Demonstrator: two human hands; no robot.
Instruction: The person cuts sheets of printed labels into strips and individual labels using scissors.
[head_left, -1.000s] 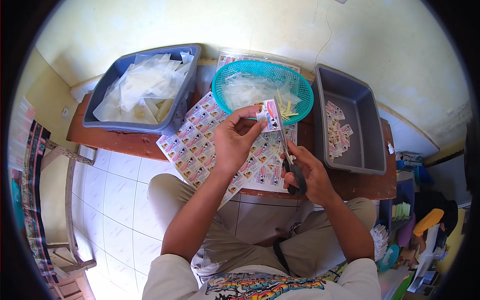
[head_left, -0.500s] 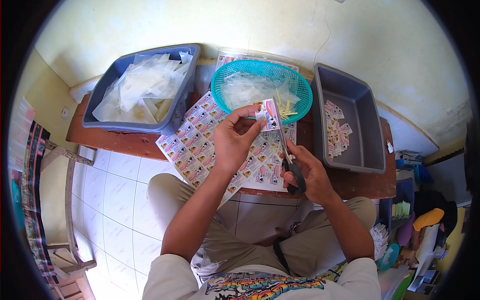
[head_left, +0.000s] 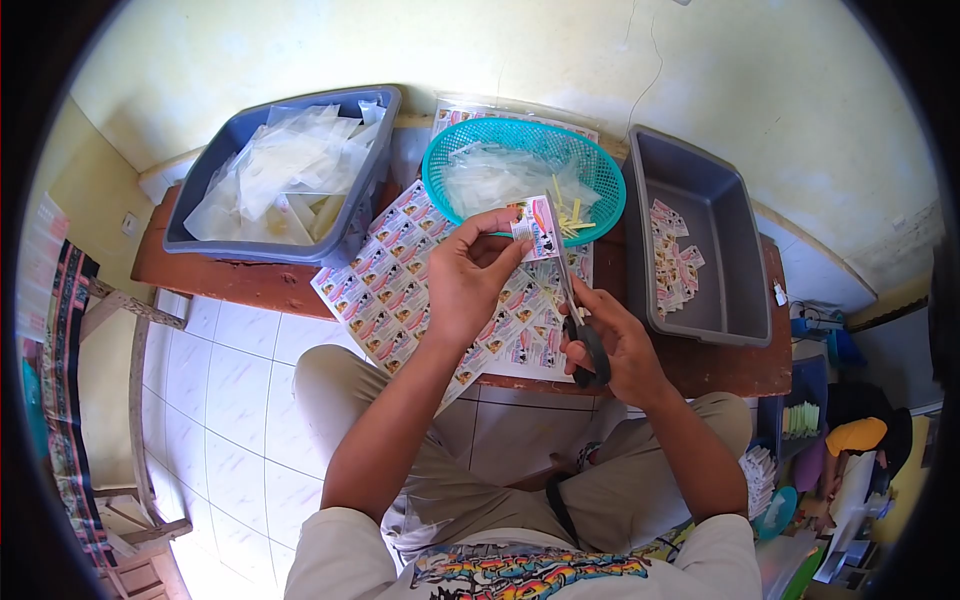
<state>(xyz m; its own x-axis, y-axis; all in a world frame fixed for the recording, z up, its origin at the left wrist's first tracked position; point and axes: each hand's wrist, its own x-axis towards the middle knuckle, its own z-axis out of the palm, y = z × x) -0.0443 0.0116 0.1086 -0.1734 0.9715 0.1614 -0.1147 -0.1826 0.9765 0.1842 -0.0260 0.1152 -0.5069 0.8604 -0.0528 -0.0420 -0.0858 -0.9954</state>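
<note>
Position is almost unchanged over the last second; cutting alignment is maintained. The left hand pinches the label above the sheets; right-hand fingers are clamped on the scissors, blades at the label's right edge. The basket, containing strips, sits close behind, limiting blade clearance. Bins stand left and right.

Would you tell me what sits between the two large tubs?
In the head view, a teal basket of clear plastic, with label sheets in front of it.

Small homelike workshop: wooden bench, tub of plastic pouches, label sheets, tiled floor.
</note>
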